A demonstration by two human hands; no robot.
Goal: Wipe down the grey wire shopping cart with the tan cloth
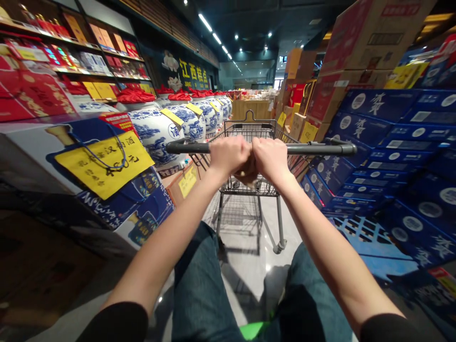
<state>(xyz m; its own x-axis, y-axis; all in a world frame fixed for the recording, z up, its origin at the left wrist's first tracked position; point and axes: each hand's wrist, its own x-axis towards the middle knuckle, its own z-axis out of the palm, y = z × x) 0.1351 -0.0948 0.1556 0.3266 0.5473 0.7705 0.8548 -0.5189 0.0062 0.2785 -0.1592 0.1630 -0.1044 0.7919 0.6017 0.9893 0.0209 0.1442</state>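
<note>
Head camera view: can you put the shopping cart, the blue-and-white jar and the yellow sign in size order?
1. Grey wire shopping cart
2. Blue-and-white porcelain jar and yellow paper sign: they look alike, and camera nearness makes it unsure.

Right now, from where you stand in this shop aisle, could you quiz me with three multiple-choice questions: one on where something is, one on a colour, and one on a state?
1. Where do the blue-and-white porcelain jars stand relative to the shopping cart?
A. Inside it
B. To its left
C. To its right

2. What colour is the cloth on top of the jars?
A. Green
B. White
C. Red

3. How do the left hand and right hand stand on the push bar?
A. Both closed around it
B. Only one on it
C. Neither touching it

1 B: the jars line the aisle's left side.
2 C: red cloth caps them.
3 A: both fists wrap the bar.
</note>
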